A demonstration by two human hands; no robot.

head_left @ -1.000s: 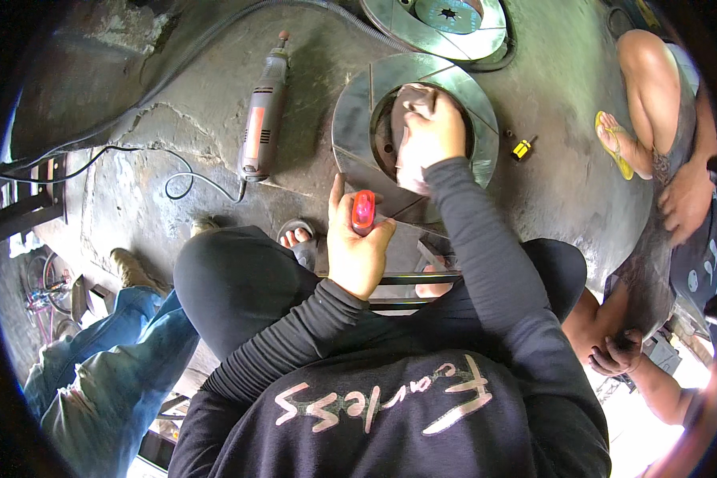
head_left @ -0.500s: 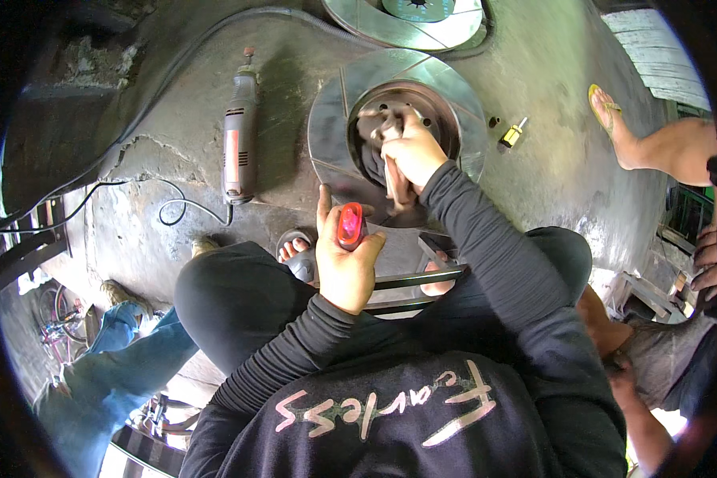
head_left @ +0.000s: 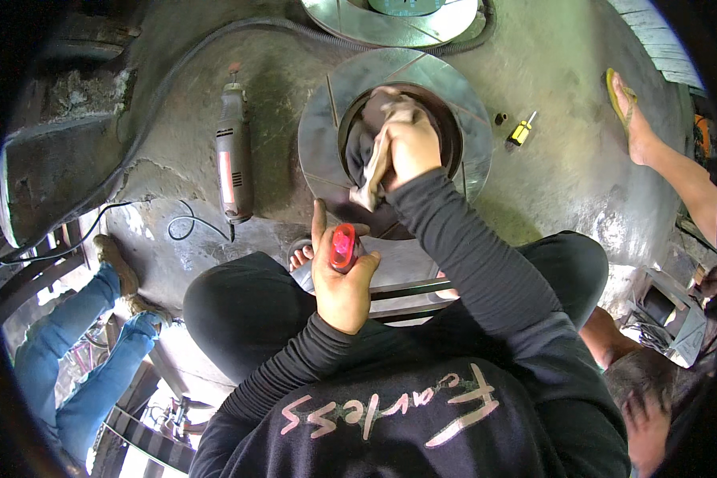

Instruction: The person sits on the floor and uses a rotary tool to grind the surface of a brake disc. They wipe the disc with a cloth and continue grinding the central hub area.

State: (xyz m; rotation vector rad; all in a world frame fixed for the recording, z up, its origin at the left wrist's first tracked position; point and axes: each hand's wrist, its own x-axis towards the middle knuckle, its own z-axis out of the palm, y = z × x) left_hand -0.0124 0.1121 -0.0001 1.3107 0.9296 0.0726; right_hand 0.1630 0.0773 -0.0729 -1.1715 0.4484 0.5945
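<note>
A large grey brake disc (head_left: 319,147) with slanted grooves lies flat on the floor before my knees. My right hand (head_left: 416,151) is closed on a crumpled pale rag (head_left: 374,171), pressed into the dark recessed hub in the disc's middle. The hub's bottom is mostly hidden under hand and rag. Just short of the disc's near edge, my left hand (head_left: 344,291) is closed round a thing with a red oval end (head_left: 343,247), glowing pink inside; the fingers hide its body. The left index finger points up toward the disc's rim.
A grey corded straight grinder (head_left: 235,163) lies left of the disc. Beyond is a second disc (head_left: 338,20), with a ribbed hose (head_left: 215,38) running past. To the right lie a yellow-handled screwdriver (head_left: 521,131) and a small dark cylinder (head_left: 500,119). People's legs show at both sides.
My right hand and the rag have shifted slightly within the hub, and the rag now hangs to the lower left. My left hand keeps its hold. The person at left has moved their legs.
</note>
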